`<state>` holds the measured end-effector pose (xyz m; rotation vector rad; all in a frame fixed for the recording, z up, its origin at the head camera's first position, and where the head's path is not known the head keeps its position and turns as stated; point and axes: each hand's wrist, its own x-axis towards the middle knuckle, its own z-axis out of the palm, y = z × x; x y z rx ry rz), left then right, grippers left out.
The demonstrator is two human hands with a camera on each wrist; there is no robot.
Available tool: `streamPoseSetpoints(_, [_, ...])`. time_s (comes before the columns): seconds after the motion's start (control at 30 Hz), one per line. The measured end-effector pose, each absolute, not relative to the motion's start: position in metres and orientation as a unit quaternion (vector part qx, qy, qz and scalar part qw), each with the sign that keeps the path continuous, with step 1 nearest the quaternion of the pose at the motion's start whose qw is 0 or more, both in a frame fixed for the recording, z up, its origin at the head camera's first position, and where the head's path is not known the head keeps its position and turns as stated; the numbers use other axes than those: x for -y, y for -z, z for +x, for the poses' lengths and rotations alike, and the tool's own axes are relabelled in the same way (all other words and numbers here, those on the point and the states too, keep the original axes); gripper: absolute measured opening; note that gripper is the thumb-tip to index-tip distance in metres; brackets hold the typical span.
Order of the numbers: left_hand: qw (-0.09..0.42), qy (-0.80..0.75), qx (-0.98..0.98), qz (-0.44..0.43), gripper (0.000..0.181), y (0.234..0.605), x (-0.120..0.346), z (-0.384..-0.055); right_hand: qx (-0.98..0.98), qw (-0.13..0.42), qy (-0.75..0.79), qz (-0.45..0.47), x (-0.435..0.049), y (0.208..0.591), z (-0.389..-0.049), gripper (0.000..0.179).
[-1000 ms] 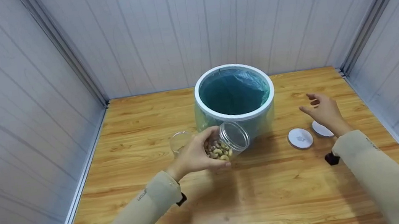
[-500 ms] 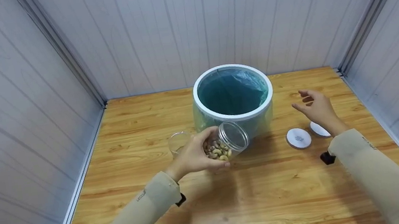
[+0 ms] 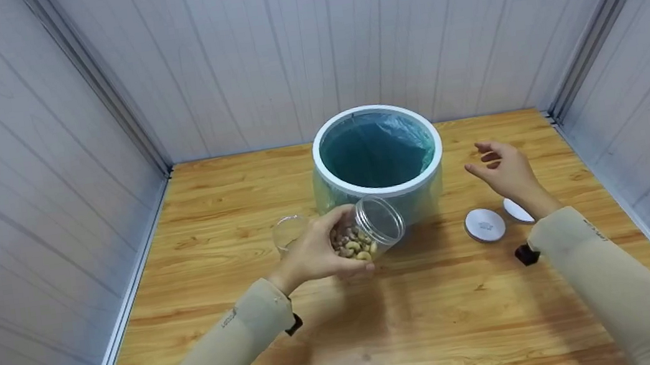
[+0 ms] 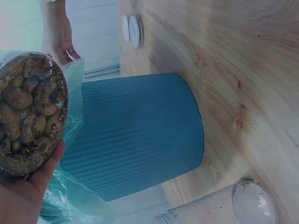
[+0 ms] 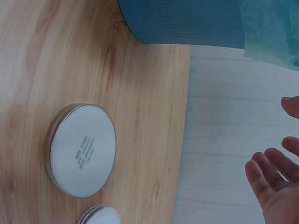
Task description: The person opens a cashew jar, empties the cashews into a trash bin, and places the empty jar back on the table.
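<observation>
In the head view my left hand (image 3: 310, 257) grips a clear plastic jar (image 3: 381, 220), tilted with its uncapped mouth to the right. Cashews and other nuts (image 3: 353, 245) lie inside it. The left wrist view shows the nuts through the jar's round base (image 4: 30, 109). Just behind the jar stands a bin (image 3: 320, 167) with a white rim and green liner bag; the jar's mouth overlaps its front in the head view. My right hand (image 3: 509, 174) holds nothing, its fingers loosely bent, above the table to the right of the bin.
Two round white lids (image 3: 485, 225) (image 5: 105, 215) rest on the wooden table (image 3: 445, 330) below my right hand. A second clear jar (image 3: 287, 231) stands left of the bin, partly behind my left hand. Pale panel walls (image 3: 221, 64) enclose the back and sides.
My right hand has drifted left and slightly farther back, closer to the bin. The left hand and the jar of nuts stay almost still, with the nuts still inside.
</observation>
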<state>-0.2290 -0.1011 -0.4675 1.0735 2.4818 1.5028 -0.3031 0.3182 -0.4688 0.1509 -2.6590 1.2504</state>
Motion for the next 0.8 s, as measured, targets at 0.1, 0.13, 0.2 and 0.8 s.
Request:
streamPoseSetpoints(0.1, [0.023,-0.485,-0.802,0.347,0.091,0.467,0.101,-0.229,0.895,0.097,-0.431,0.053,-0.314,0.465,-0.304,0.058])
streamPoseSetpoints(0.13, [0.023,-0.483,-0.803,0.348,0.091,0.467,0.101,-0.229,0.894,0.096,-0.434,0.053,-0.313,0.464,-0.304,0.057])
streamPoseSetpoints(0.2, [0.023,-0.483,-0.803,0.348,0.092,0.468,0.100,-0.229,0.893,0.097,-0.436,0.056,-0.310,0.461,-0.304,0.058])
streamPoseSetpoints(0.8, [0.025,-0.480,-0.806,0.346,0.092,0.467,0.100,-0.229,0.883,0.114,-0.448,0.081,-0.291,0.435,-0.303,0.054])
